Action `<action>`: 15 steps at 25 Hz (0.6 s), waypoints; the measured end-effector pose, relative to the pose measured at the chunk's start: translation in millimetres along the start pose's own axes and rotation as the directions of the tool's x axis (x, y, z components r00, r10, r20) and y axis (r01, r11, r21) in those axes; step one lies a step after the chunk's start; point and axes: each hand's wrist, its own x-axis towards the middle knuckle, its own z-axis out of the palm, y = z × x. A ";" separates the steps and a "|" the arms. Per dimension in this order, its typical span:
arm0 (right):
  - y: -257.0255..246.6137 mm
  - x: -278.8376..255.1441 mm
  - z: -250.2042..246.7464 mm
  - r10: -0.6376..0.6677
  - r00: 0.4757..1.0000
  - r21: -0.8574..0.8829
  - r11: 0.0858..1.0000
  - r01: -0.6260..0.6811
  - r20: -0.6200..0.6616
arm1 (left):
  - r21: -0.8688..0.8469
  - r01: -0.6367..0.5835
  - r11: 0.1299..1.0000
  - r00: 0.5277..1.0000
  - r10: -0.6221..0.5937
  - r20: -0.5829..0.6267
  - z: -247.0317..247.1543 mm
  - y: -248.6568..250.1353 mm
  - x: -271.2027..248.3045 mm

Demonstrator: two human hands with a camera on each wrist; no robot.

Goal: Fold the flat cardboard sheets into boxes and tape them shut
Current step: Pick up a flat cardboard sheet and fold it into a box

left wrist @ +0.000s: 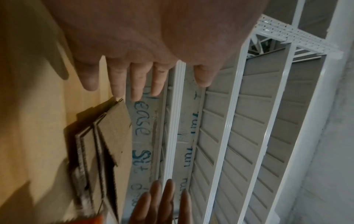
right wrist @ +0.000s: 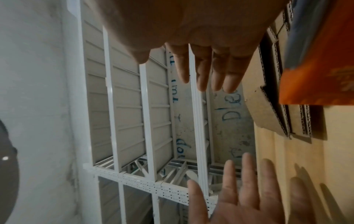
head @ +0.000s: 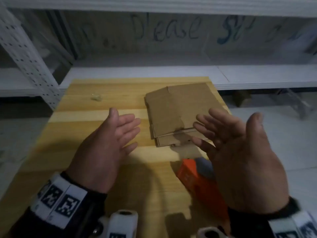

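Cardboard sheets (head: 173,114) lie stacked flat on table (head: 106,103), unfolded.

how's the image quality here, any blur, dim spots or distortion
Head view: dim and soft; the hands cast dark shadows on the wooden table, and the right hand looks smeared. Both wrist views: rotated sideways, with shelving lines splayed by the wide lens.

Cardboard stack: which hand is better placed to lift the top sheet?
Right, probably. The right hand hovers open with its fingertips over the near right corner of the cardboard stack. The left hand, also open, hangs over bare table beside the stack.
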 end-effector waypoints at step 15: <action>-23.0 -71.3 -34.1 0.077 0.992 0.076 0.995 -0.069 -0.103 | 0.043 0.053 0.998 0.994 -0.048 -0.097 8.5 -18.8 -37.5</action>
